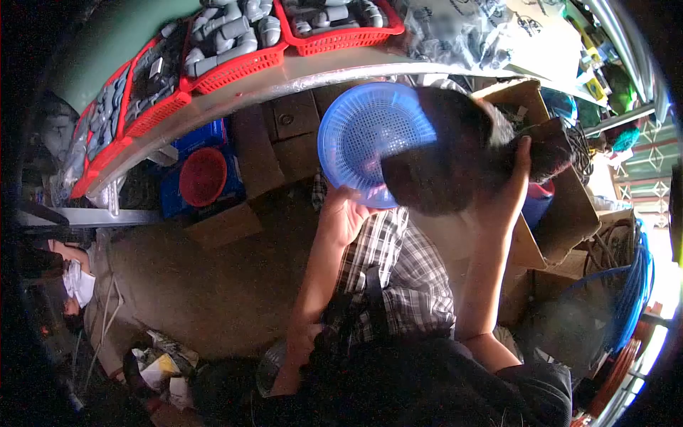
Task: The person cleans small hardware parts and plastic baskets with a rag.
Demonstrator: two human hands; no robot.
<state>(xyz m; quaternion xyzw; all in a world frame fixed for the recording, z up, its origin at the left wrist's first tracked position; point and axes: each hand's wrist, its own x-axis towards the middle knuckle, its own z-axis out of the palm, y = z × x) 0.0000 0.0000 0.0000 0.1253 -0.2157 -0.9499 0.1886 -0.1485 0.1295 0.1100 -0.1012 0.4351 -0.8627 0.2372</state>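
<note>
A round blue plastic basket (359, 135) with a perforated bottom is tilted toward me, its inside showing. My left hand (346, 215) grips its near rim, thumb over the edge. On the right, my right hand (506, 196) is closed around a dark, soft-looking thing (448, 167), smeared by motion, whose kind I cannot tell. This dark thing overlaps the basket's right side and hides that part of the rim. Most fingers of my right hand are behind or under it.
Red baskets of grey pipe fittings (238, 43) line the shelf (313, 78) ahead. Below it sits a red bowl (203, 176). At right are an open cardboard box (569, 228) and a coil of blue hose (640, 285). Another person's arm (71, 252) shows far left.
</note>
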